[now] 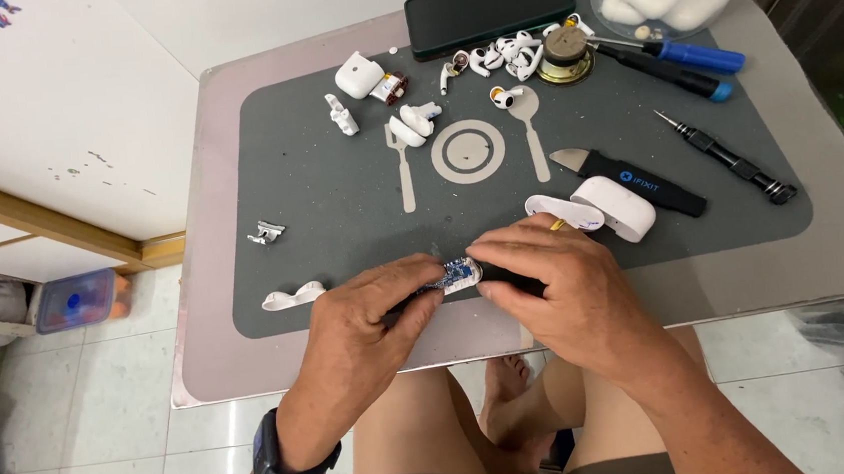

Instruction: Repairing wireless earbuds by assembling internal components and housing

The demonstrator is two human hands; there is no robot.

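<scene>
1. the left hand (368, 316) and the right hand (557, 292) meet at the near edge of a grey mat (338, 193) on a small table (215, 283).
2. between them sits a small blue circuit board (455, 274); the left thumb and forefinger are pinched on its left end.
3. the right hand's fingers are drawn together at the board's right end and over a dark object beneath it; whether they grip the board itself cannot be told.
4. a dark watch (277, 464) is on the left wrist.
5. just beyond the right hand lie a white earbud case (620, 206) and its loose white lid (561, 211), touching each other.
6. a black pry tool (639, 185) lies beside the case, and a thin black screwdriver (727, 155) further right.
7. at the far edge are a dark phone (489, 6), a heap of white earbuds (503, 57), a round brass speaker (565, 52) and two blue-tipped screwdrivers (690, 65).
8. a white curved shell piece (291, 297) lies left of the left hand, apart from it.
</scene>
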